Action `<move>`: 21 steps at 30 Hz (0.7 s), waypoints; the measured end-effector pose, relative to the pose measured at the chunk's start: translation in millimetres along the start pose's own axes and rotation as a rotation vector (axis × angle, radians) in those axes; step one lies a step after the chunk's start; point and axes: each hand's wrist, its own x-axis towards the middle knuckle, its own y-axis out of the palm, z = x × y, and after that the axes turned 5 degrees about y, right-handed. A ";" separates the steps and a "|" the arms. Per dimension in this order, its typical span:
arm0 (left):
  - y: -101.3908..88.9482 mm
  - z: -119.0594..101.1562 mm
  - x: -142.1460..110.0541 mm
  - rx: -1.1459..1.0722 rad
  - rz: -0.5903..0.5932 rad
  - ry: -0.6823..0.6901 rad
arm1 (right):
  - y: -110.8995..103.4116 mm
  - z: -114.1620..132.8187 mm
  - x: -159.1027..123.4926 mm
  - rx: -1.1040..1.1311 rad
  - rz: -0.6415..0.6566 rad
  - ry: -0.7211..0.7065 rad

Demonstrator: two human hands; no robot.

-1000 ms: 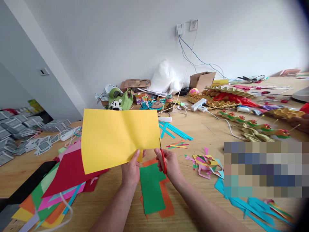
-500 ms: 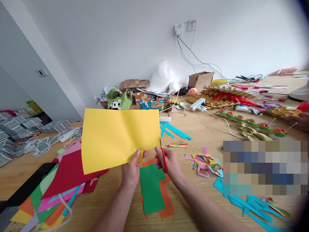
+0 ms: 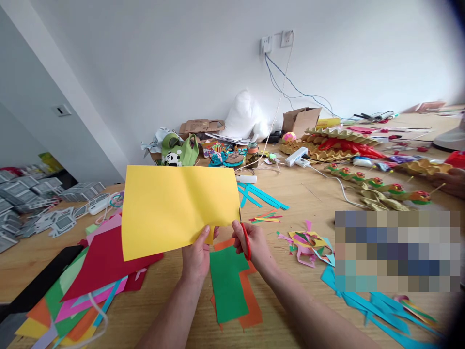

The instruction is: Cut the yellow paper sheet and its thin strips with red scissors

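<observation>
A large yellow sheet of paper [image 3: 174, 208] is held up above the table, pinched at its lower edge by my left hand [image 3: 196, 252], thumb in front. My right hand [image 3: 254, 245] grips red-handled scissors [image 3: 247, 241], their blades pointing up at the sheet's lower right edge. How far the blades are apart I cannot tell. Below my hands, a green paper piece [image 3: 227, 286] with a stepped outline lies over an orange paper piece [image 3: 252, 300] on the table.
Coloured paper sheets [image 3: 98, 261] pile up at left beside a black flat object [image 3: 45, 278]. Paper scraps [image 3: 308, 242] and blue strips [image 3: 378, 310] lie at right. Egg-carton pieces [image 3: 319, 150], a power strip [image 3: 296, 156] and a green bag [image 3: 181, 149] stand further back. Another person's hand [image 3: 454, 182] shows at far right.
The yellow sheet's right edge has shifted slightly left and down. Both hands keep their grip and have barely moved.
</observation>
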 end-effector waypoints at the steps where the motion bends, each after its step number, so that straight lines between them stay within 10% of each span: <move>1: 0.1 -0.3 -0.2 0.003 -0.002 -0.001 | -0.1 0.4 0.0 0.005 -0.002 -0.001; 21: 0.6 1.4 1.8 0.022 -0.020 0.090 | 1.4 -0.9 -1.6 -0.013 0.030 -0.032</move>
